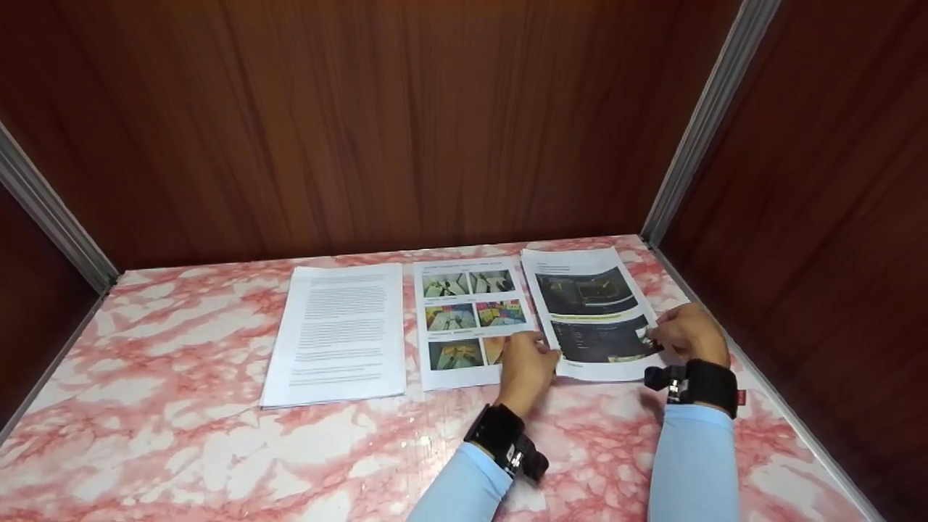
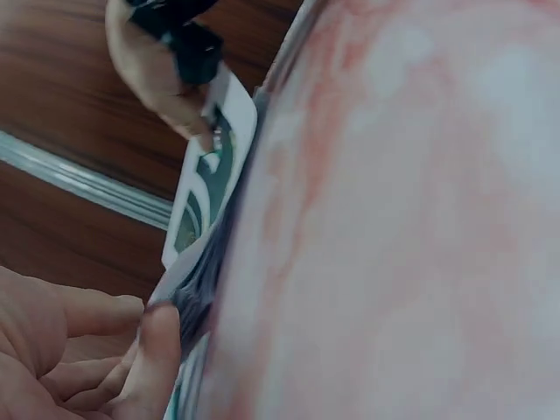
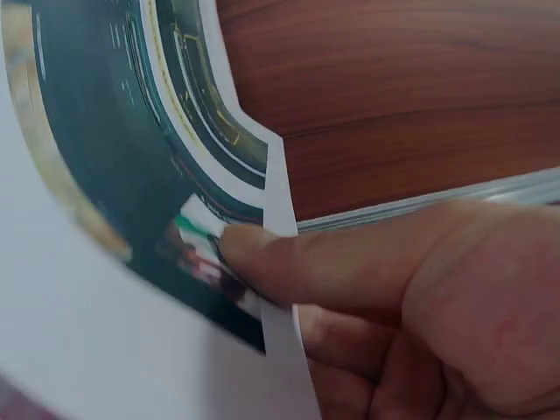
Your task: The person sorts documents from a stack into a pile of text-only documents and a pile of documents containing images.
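Observation:
A stack of printed paper (image 1: 591, 315) with two dark pictures lies at the right, its near end bowed up off the table. My right hand (image 1: 692, 333) pinches its right edge, the thumb (image 3: 262, 262) on top of the sheet and the other fingers beneath. At the near left corner, my left hand (image 1: 528, 366) pinches the same stack between thumb and fingers, as the left wrist view shows. That hand also covers the lower right part of the middle printed sheet (image 1: 471, 380), which bears several small colour photos. Whether it touches this sheet I cannot tell.
A stack of text pages (image 1: 341, 333) lies flat at the left. The table (image 1: 217, 464) has a red and white marbled top. Brown wood-grain panels (image 1: 362, 130) with metal corner posts (image 1: 714, 109) close it in at the back and sides.

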Demonstrator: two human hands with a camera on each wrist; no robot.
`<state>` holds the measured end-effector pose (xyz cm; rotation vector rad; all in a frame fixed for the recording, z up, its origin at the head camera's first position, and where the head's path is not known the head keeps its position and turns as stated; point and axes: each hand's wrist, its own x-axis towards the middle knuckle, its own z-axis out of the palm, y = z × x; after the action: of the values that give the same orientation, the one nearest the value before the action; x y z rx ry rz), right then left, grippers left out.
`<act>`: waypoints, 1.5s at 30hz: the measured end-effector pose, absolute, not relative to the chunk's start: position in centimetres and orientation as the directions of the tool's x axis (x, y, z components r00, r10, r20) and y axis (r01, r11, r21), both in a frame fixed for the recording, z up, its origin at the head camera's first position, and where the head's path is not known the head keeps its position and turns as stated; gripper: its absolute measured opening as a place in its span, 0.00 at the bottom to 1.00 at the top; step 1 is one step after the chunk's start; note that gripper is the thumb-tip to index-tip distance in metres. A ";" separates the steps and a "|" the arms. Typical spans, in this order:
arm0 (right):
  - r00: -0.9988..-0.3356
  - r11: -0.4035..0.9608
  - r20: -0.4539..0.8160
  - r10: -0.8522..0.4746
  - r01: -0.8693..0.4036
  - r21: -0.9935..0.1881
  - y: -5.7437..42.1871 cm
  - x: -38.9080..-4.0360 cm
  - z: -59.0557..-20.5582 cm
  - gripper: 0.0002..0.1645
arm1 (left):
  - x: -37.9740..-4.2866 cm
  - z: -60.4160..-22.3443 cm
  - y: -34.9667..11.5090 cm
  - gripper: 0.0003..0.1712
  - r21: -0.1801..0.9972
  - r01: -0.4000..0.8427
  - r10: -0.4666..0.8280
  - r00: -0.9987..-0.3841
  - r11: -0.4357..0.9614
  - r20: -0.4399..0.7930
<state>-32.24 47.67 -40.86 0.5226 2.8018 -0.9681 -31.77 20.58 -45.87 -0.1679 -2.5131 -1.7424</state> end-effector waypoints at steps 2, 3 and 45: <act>-0.924 0.689 -0.291 0.247 0.379 -0.618 48.0 -32.4 -41.0 0.14 | -31.9 -45.5 20.4 0.17 0.942 0.107 0.049 -0.994 0.318 0.097; -0.921 0.666 -0.313 0.233 0.386 -0.639 48.1 -32.4 -41.0 0.14 | -31.9 -45.5 20.3 0.17 0.952 0.099 0.053 -0.995 0.291 0.087; -0.999 0.448 -0.046 -0.017 0.034 -0.894 32.5 -35.8 -37.3 0.16 | -34.0 -40.6 1.1 0.08 0.906 -0.050 -0.096 -0.995 0.421 -0.010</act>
<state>-35.83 32.47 -37.35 0.0152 2.6315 -1.6258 -34.03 1.11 -40.57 0.1339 -2.6121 -1.6620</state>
